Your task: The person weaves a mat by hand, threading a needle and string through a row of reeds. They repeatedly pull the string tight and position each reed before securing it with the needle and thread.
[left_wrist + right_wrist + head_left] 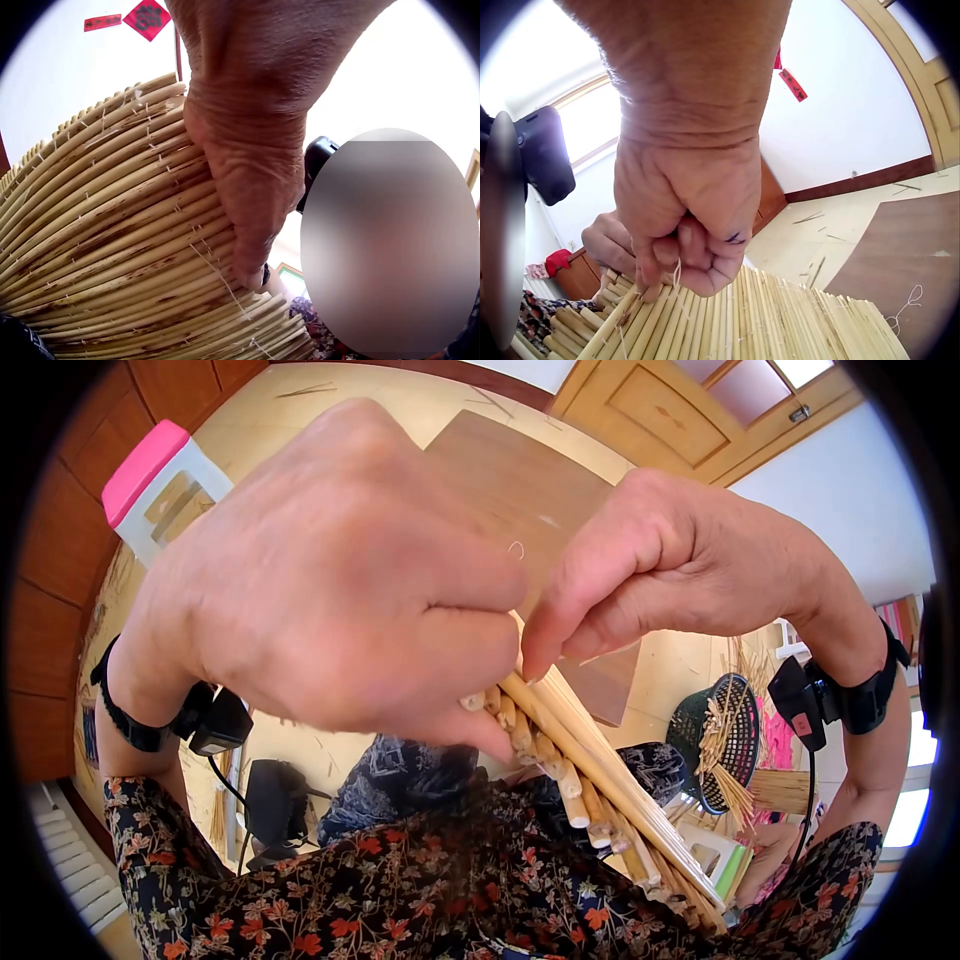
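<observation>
A mat of pale, straw-coloured stalks (112, 225), stitched side by side with white thread, stands between the hands. My left hand (330, 590) grips the mat's edge, its thumb pressed along the stalk ends in the left wrist view. Close beside it, my right hand (660, 570) has its fingers curled at the top of the stalks. From those fingers a white thread (678, 271) comes out, pinched, and runs down to the mat. In the head view the left hand covers much of the mat, whose stalk ends (575, 805) show below it.
Ahead lies a brown board (520, 470). At the right is a dark mesh basket (750, 710) with cut stalks in it. A pink-topped stool (145, 470) stands at the left. Beyond are a wooden door (670, 420) and stray stalks on the floor.
</observation>
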Demonstrator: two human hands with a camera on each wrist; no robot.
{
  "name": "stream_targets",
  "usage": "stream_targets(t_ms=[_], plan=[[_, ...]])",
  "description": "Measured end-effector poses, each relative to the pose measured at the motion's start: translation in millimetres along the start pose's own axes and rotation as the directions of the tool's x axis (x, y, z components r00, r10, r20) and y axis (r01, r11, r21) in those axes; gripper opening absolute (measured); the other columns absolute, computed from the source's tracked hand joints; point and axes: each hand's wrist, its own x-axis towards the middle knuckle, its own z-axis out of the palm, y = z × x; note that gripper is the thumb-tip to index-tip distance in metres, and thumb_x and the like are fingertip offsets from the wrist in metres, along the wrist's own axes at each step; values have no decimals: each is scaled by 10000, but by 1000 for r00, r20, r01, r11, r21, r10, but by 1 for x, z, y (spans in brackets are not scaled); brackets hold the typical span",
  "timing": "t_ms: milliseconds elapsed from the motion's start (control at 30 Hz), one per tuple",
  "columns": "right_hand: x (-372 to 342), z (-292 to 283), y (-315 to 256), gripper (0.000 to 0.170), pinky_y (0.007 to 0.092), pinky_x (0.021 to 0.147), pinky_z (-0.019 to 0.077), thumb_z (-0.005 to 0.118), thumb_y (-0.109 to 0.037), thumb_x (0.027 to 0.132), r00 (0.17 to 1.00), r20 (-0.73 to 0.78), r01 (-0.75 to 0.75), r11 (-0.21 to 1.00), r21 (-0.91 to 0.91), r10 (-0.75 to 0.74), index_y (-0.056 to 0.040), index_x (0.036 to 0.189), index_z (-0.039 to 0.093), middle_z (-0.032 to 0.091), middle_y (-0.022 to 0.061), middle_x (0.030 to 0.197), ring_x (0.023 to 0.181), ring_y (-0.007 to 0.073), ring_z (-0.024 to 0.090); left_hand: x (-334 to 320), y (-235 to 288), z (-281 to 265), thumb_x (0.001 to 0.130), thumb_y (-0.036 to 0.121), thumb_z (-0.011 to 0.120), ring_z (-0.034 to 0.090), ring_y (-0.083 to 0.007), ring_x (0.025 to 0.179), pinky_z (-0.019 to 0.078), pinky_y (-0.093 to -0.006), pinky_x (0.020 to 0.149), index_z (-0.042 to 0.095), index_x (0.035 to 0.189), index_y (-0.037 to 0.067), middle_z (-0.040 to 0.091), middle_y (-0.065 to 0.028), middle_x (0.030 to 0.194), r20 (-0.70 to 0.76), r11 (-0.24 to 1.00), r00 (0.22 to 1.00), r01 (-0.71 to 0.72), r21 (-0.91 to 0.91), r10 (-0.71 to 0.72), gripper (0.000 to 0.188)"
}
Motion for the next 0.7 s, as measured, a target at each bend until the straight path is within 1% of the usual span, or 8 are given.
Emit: stream_targets(t_ms=[100, 200, 267, 300, 367, 467, 567, 700], plan=[[1, -1, -5, 157, 239, 758, 515, 647, 7, 870, 997, 13, -69, 997, -41, 70, 16, 1004, 729, 725, 90, 933, 816, 136, 656, -3, 2, 3, 772, 353, 776, 514, -136, 441, 330, -269, 369, 641, 721, -9, 512, -12, 588, -57, 1000, 998, 20, 24, -18, 389], [1, 0, -9, 153, 242, 744, 512, 650, 6, 869, 992, -9, -125, 992, 20, 125, 15, 999, 730, 725, 81, 910, 804, 123, 653, -3, 2, 3, 764, 361, 779, 515, -135, 444, 327, -270, 369, 635, 711, 2, 502, -6, 584, -43, 1000, 999, 25, -4, -25, 390], [3, 1, -14, 149, 238, 701, 501, 662, 0, 859, 989, 44, -132, 985, -113, 138, 12, 991, 732, 723, 70, 863, 768, 111, 646, -3, 4, 7, 761, 365, 780, 507, -137, 439, 323, -272, 368, 629, 701, 13, 495, -3, 584, -86, 999, 995, 43, -16, -44, 388], [3, 2, -13, 149, 238, 701, 501, 662, 0, 859, 989, 44, -133, 985, -114, 139, 12, 991, 732, 723, 70, 863, 768, 111, 646, -3, 4, 8, 761, 365, 780, 507, -137, 439, 323, -272, 368, 629, 701, 13, 495, -3, 584, -87, 999, 995, 43, -15, -44, 388], [6, 3, -5, 145, 241, 652, 484, 682, -10, 846, 1000, -24, 9, 1000, 1, -9, 13, 979, 733, 720, 73, 824, 721, 111, 638, -2, 2, 5, 758, 366, 780, 503, -145, 435, 325, -276, 367, 623, 694, 14, 498, -3, 588, -83, 998, 995, 56, -29, -58, 391], [8, 6, 5, 142, 245, 632, 477, 698, -5, 830, 995, -49, 87, 996, 13, -87, 19, 966, 733, 719, 93, 826, 710, 127, 640, -5, 4, 5, 753, 369, 780, 503, -152, 436, 329, -278, 368, 619, 693, 15, 499, -4, 588, -78, 998, 995, 55, -15, -56, 393], [7, 5, 0, 136, 255, 652, 490, 709, 9, 813, 999, -31, -9, 1000, -5, 9, 20, 946, 735, 724, 106, 856, 727, 150, 652, -3, 5, 3, 748, 369, 781, 512, -155, 441, 334, -279, 370, 619, 696, 14, 506, -10, 592, -48, 998, 997, 60, -20, -61, 394], [8, 5, 4, 122, 261, 675, 504, 707, 13, 814, 1000, -18, 15, 1000, 6, -14, 24, 933, 733, 727, 106, 881, 753, 163, 665, -2, 5, 4, 748, 365, 780, 515, -157, 443, 337, -281, 370, 619, 700, 13, 510, -14, 596, -64, 998, 996, 53, -23, -54, 390]])
